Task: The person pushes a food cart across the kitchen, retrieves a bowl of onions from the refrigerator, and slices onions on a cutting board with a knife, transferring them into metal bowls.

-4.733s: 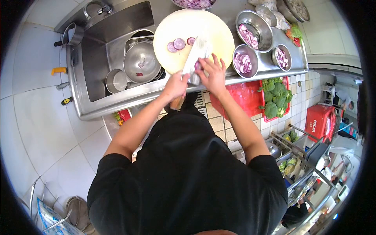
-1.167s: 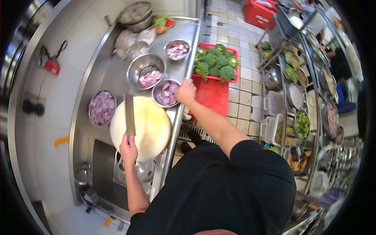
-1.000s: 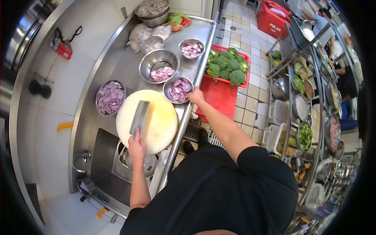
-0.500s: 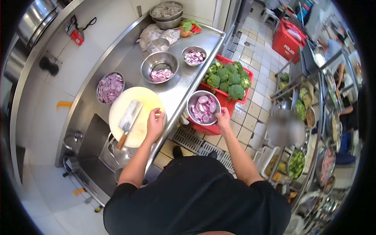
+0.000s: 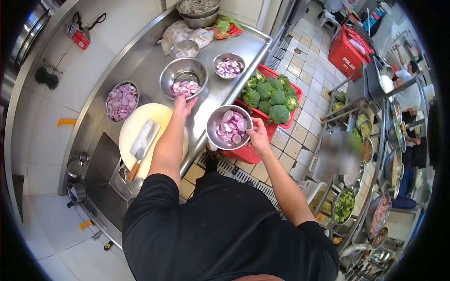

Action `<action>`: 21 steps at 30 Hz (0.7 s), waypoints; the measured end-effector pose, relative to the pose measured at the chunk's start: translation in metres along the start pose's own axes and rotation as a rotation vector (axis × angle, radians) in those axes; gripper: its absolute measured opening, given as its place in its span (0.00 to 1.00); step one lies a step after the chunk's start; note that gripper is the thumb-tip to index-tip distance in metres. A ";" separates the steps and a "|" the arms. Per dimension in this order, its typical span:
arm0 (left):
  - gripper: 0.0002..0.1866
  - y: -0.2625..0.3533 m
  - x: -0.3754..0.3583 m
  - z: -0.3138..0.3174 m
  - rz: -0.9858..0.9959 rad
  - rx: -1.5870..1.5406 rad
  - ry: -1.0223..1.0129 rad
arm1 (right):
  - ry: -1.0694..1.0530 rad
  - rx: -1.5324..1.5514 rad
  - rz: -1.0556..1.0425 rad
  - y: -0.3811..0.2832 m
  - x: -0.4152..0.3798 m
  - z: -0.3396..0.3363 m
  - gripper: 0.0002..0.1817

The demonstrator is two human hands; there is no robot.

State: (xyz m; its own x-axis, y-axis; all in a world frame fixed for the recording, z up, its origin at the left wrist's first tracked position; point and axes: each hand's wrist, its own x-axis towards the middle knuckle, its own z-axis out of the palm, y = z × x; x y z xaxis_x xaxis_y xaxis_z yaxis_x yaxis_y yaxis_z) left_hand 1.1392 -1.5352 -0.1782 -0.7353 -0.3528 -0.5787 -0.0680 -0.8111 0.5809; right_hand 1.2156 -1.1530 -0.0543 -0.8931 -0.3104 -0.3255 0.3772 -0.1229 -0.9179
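My right hand grips the right rim of a metal bowl of sliced red onion, held over the table's edge. Ahead, my left hand is at the near rim of a larger metal bowl, its fingers closed at the rim and partly hidden. Onion slices lie at the near side of that bowl. Left of my left forearm, a cleaver with a wooden handle rests on the round cutting board.
Bowls of onion stand left and right on the steel table. Behind are plastic bags. A red crate of broccoli stands right of the table. The sink is left; a loaded rack is right.
My left hand has reached forward from above the cutting board to the larger bowl's rim. My right hand still holds the bowl of sliced onion, now tilted slightly differently. The view has shifted.
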 end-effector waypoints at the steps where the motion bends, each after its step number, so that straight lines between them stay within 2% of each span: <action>1: 0.17 0.001 0.006 0.001 0.101 -0.010 0.145 | 0.011 -0.021 0.003 0.005 0.010 0.006 0.24; 5: 0.14 0.037 -0.039 0.000 0.129 0.101 0.146 | 0.053 -0.053 0.015 0.025 0.057 0.038 0.23; 8: 0.14 0.076 -0.080 0.003 0.254 0.378 0.166 | 0.031 -0.099 -0.055 0.054 0.100 0.075 0.23; 9: 0.13 0.085 -0.105 0.018 0.372 0.433 0.143 | 0.032 -0.100 -0.037 0.066 0.115 0.088 0.23; 10: 0.13 0.093 -0.114 0.023 0.400 0.526 0.137 | 0.035 -0.100 -0.021 0.074 0.128 0.101 0.24; 14: 0.13 0.094 -0.115 0.013 0.424 0.828 0.126 | 0.267 -0.301 0.140 0.078 0.142 0.126 0.26; 16: 0.16 0.094 -0.116 0.016 0.492 0.878 0.096 | 0.291 -0.557 -0.217 0.070 0.137 0.134 0.23; 18: 0.17 0.095 -0.103 0.006 0.455 0.847 0.119 | 0.292 -0.804 -0.583 0.061 0.132 0.144 0.21; 19: 0.17 0.096 -0.096 0.003 0.441 0.811 0.126 | 0.164 -0.746 -0.563 0.056 0.138 0.155 0.15; 21: 0.16 0.105 -0.092 0.003 0.424 0.761 0.136 | 0.149 -0.837 -0.495 0.049 0.153 0.175 0.13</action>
State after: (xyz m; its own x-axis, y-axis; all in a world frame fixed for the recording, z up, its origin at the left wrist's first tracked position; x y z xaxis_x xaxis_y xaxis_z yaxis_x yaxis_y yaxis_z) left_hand 1.1976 -1.5862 -0.0626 -0.7171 -0.6456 -0.2628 -0.2742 -0.0853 0.9579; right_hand 1.1408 -1.3716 -0.1096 -0.9470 -0.2748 0.1666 -0.2917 0.5179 -0.8042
